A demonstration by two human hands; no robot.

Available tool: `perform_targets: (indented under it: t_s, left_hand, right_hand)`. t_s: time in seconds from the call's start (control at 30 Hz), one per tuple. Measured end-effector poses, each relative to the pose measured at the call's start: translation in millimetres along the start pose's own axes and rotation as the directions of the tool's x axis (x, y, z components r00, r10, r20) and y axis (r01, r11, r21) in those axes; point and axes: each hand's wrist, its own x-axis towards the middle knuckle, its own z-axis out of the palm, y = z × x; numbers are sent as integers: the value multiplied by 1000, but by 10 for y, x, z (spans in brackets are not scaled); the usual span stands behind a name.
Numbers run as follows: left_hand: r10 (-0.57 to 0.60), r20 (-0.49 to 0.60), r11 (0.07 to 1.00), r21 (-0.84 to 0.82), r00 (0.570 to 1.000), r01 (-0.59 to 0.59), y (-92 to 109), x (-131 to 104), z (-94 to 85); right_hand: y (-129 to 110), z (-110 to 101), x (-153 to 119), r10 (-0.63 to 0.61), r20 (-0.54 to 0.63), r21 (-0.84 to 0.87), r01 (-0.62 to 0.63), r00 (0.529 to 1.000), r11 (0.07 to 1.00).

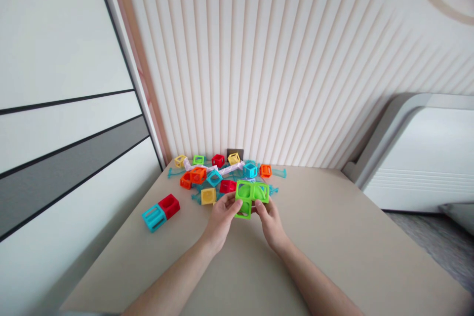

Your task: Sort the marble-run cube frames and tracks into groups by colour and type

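Note:
Between my two hands, above the table, is an L-shaped piece of green hollow toy blocks [260, 191], two across the top and one below at the left. My left hand [222, 217] grips the lower left side, its thumb on the bottom block. My right hand [269, 219] holds the right block from below with thumb and fingers. Just behind my left hand are a red block [227, 186] and a yellow block [208, 196]. Farther left on the table lie a blue block [154, 217] and a red block [169, 206], joined end to end.
Along the ribbed wall [237, 59] lies a pile of orange blocks [198, 175], blue blocks [250, 170], other coloured blocks, translucent blue pieces [279, 173] and white strips [229, 170]. A dark box [235, 153] stands behind. White cabinet panels [66, 29] border the table's left; a bed headboard [418, 148] is right.

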Motion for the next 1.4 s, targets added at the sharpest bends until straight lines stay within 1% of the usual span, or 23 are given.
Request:
perform_targets:
  t_s: [0.27, 0.4, 0.57, 0.87, 1.0, 1.1, 1.23, 1.4]
  left_hand:
    - [17, 32, 998, 66, 999, -19, 7, -27, -15]
    - [27, 33, 998, 64, 999, -29, -1, -31, -2]
    - [27, 20, 999, 37, 999, -28, -23, -21, 4]
    - [34, 20, 999, 6, 999, -34, -36, -25, 8]
    - [29, 22, 1000, -6, 999, -29, -8, -32, 11]
    - [36, 20, 998, -43, 999, -35, 30, -39, 25]
    - [40, 79, 987, -161, 996, -27, 51, -51, 47]
    - [-44, 77, 972, -228, 996, 61, 19, -56, 42]
  right_hand:
    - [45, -33, 8, 11, 7, 1, -11, 1000, 1000]
    - [95, -66, 10, 11, -7, 19, -11, 1000, 1000]
    - [114, -70, 20, 8, 6, 48, -8, 1000, 999]
    - [20, -37, 6, -18, -32, -17, 18, 999, 1000]
    - [-6, -1, -18, -39, -39, -1, 39, 998, 999]
    - [30, 15, -22, -5, -12, 44, 5, 1000, 999]
    - [107, -7, -15, 12, -38, 107, -8, 999, 994]
    - [178, -49, -32, 17, -48, 55, -14, 999, 998]
